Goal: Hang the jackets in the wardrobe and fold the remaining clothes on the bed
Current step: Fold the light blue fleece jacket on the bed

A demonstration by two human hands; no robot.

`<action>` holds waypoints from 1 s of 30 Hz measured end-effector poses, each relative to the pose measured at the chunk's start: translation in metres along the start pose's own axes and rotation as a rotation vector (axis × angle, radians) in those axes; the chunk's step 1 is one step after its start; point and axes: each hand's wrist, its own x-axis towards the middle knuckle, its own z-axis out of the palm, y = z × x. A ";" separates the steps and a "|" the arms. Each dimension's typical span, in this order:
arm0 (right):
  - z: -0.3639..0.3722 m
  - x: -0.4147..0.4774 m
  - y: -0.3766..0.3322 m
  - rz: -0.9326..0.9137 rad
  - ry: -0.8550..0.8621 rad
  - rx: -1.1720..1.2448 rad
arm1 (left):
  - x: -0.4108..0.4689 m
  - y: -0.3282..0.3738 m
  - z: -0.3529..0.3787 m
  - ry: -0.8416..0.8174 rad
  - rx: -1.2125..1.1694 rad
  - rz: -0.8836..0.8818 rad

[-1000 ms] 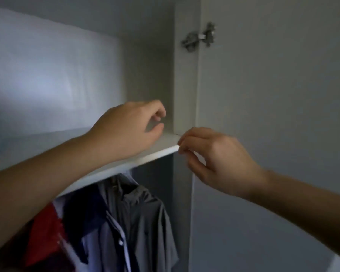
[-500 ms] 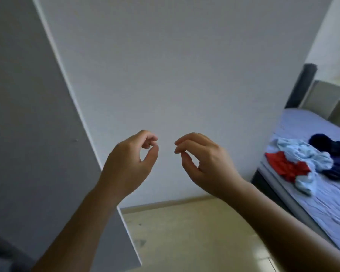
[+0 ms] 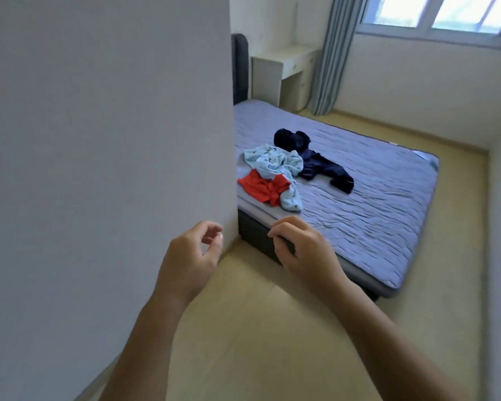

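Red, light blue and navy: the unfolded heap lies ahead of the right hand (image 3: pixel 304 250) and the left hand (image 3: pixel 190 256).

The red garment (image 3: pixel 262 188) and light blue garment (image 3: pixel 275 164) tangle by the near-left corner of the bed (image 3: pixel 373 215), just beside the white panel (image 3: pixel 99 140). The navy clothes (image 3: pixel 311 159) trail toward the bed's middle. Both hands are loosely curled and hold nothing (thumb near forefinger, no pinch). The right hand, at the bed's near edge, looks nearer.
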 end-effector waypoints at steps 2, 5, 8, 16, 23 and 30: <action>-0.004 0.010 0.031 0.072 0.014 -0.020 | 0.034 -0.001 0.027 -0.079 -0.030 0.018; -0.010 0.029 0.082 0.184 0.020 -0.042 | 0.085 0.000 0.074 -0.197 -0.067 0.016; -0.016 0.061 0.140 0.244 0.025 -0.068 | 0.143 0.006 0.127 -0.269 -0.080 0.029; -0.034 0.204 0.295 0.280 -0.060 -0.066 | 0.305 0.026 0.248 -0.267 -0.112 0.007; -0.018 0.338 0.417 0.352 -0.209 -0.103 | 0.456 0.003 0.326 -0.280 -0.089 -0.031; 0.085 0.454 0.574 0.642 -0.318 -0.062 | 0.631 -0.081 0.455 -0.427 -0.033 -0.153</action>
